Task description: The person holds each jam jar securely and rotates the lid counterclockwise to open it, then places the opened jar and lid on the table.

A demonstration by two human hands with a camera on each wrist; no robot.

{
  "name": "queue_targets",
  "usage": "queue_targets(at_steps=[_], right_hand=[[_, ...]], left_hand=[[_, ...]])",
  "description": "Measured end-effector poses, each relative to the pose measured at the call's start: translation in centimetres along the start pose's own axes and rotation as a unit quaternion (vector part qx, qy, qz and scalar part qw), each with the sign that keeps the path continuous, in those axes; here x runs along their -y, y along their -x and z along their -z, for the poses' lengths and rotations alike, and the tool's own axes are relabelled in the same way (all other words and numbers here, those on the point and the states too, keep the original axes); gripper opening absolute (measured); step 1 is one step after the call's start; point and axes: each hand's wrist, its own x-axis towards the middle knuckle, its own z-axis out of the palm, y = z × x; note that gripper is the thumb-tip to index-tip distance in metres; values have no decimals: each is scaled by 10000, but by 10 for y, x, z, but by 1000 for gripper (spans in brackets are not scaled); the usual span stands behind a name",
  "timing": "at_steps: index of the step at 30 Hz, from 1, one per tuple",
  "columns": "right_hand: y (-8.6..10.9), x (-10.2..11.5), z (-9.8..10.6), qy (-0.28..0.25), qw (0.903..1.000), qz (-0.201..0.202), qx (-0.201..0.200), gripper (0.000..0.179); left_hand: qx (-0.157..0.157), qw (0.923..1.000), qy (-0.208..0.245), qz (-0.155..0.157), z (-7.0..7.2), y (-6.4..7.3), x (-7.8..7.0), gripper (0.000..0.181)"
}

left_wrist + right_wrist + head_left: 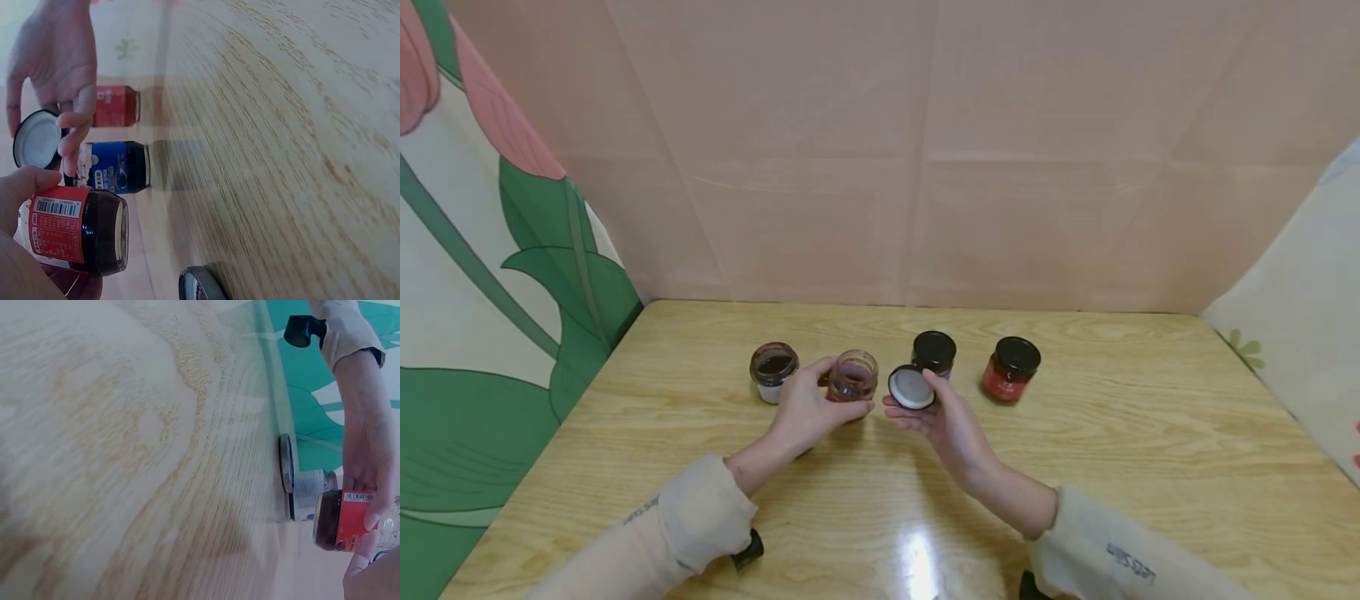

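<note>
My left hand (805,414) grips an open glass jar (59,226) with a red barcode label and dark contents, held up off the table. Its glass mouth shows uncovered in the head view. Just to its right, my right hand (953,433) pinches a black lid (912,388), whose pale inner side faces up. Lid and jar are apart. Left of the gripped jar stands another open jar (771,392) with a whitish label. A dark-rimmed lid (286,464) lies on the table near it, mostly hidden by my left wrist in the head view.
Behind the right hand stands a blue-labelled jar (112,167) with a black lid (934,350). Farther right is a red-labelled jar (1011,372), also lidded. All stand on a wood-grain table (1150,433) with a pinkish cloth backdrop (820,167) at its far edge.
</note>
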Motion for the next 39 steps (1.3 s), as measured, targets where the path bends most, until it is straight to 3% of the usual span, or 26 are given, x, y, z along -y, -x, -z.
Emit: queue_targets(at_steps=[19, 27, 39], right_hand=[[-3, -2, 2, -303, 9988, -94, 369, 50], [-1, -2, 0, -283, 9990, -304, -147, 47], [-2, -5, 1, -8, 9983, -549, -187, 49]], left_hand=[[-210, 9992, 181, 302, -6, -7, 1, 63], [-250, 9988, 189, 378, -6, -9, 3, 62], [-269, 9987, 271, 328, -7, -11, 6, 58]])
